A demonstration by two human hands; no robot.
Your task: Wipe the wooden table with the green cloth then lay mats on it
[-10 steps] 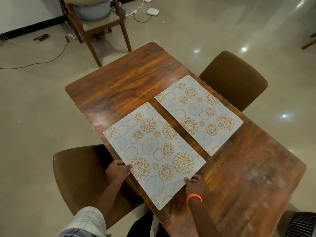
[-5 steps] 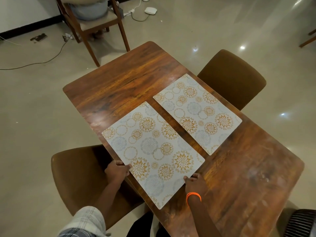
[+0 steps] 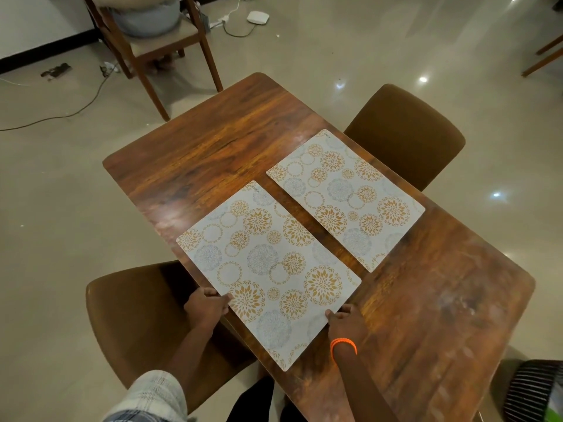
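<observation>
Two pale mats with gold and grey flower circles lie side by side on the wooden table (image 3: pixel 219 141). The near mat (image 3: pixel 268 269) reaches the table's left edge, and its near corner hangs slightly past that edge. My left hand (image 3: pixel 207 306) pinches this mat's left edge at the table's rim. My right hand (image 3: pixel 344 322), with an orange band on the wrist, holds the mat's right edge with its fingers curled on the wood. The far mat (image 3: pixel 344 196) lies flat, untouched, by the table's right side. No green cloth is in view.
A brown chair (image 3: pixel 128 318) stands under my left arm and another brown chair (image 3: pixel 408 132) at the table's far right side. A wooden chair (image 3: pixel 158 38) and cables (image 3: pixel 76 108) are on the floor beyond. A dark striped object (image 3: pixel 533 391) sits at bottom right.
</observation>
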